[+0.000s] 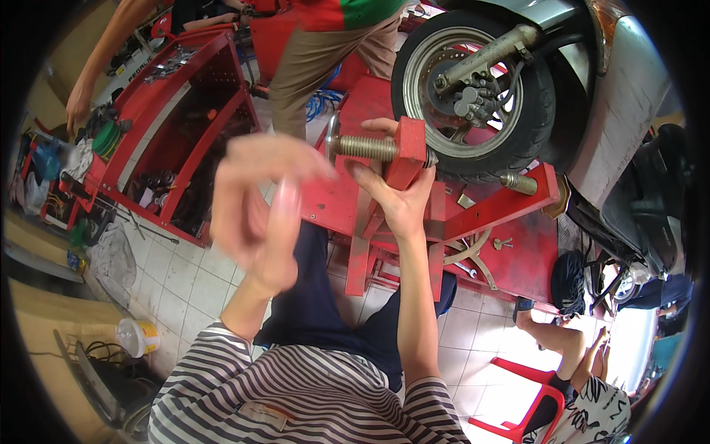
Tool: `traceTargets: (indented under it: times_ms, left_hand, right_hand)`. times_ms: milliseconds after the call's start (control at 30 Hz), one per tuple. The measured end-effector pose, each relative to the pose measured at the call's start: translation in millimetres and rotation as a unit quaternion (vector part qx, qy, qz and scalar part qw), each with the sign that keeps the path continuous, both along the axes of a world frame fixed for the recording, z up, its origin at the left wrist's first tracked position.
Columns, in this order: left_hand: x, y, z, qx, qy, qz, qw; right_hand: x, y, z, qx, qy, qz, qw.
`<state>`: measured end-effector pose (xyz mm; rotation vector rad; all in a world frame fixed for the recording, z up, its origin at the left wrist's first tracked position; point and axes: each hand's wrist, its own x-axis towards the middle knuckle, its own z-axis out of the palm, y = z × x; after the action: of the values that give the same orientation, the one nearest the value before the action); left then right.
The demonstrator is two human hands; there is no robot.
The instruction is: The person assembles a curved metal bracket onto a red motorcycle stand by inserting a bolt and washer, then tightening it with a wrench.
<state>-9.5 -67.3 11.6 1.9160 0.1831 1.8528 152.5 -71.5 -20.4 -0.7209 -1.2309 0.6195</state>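
Note:
My right hand [403, 200] is wrapped round the upright red arm [411, 145] of a steel wheel clamp. A thick threaded screw [366, 148] passes through the top of this arm, with a round end [333, 135] at its left. Just left of that end, apart from it, my left hand [255, 200] is blurred by motion. Its fingers are curved, the thumb stands apart from them, and no object shows between. The clamp's other red arm [510, 201] carries a second screw [520, 183]. Behind the clamp stands a motorcycle's wheel [473, 96].
A red lift platform [518, 251] lies under the clamp, with a wrench [467, 268] and a wing bolt [503, 243] on it. A red tool cart [159, 126] stands left. One person [318, 59] stands ahead; another [584, 377] sits on a red chair [510, 429] at lower right.

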Motion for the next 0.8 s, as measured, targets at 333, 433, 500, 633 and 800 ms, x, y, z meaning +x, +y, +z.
traceTargets:
  times_ms: [333, 433, 500, 633, 800]
  left_hand:
    - [6, 10, 3, 0.004, -0.011, -0.162, 0.987]
    - [7, 11, 2, -0.035, -0.037, 0.019, 0.999]
    - [10, 22, -1, -0.09, 0.111, 0.191, 0.971]
    - [19, 11, 1, -0.152, 0.063, 0.004, 0.986]
    - [1, 5, 6, -0.019, -0.019, -0.09, 0.996]
  right_hand:
    - [0, 5, -4, 0.058, 0.017, 0.024, 0.998]
    - [-2, -3, 4, -0.009, 0.0, 0.001, 1.0]
    - [-2, -4, 4, -0.019, 0.013, 0.005, 1.0]
    - [-4, 0, -2, 0.001, 0.063, 0.033, 0.997]
    - [-2, -3, 6, -0.039, 0.027, 0.008, 0.999]
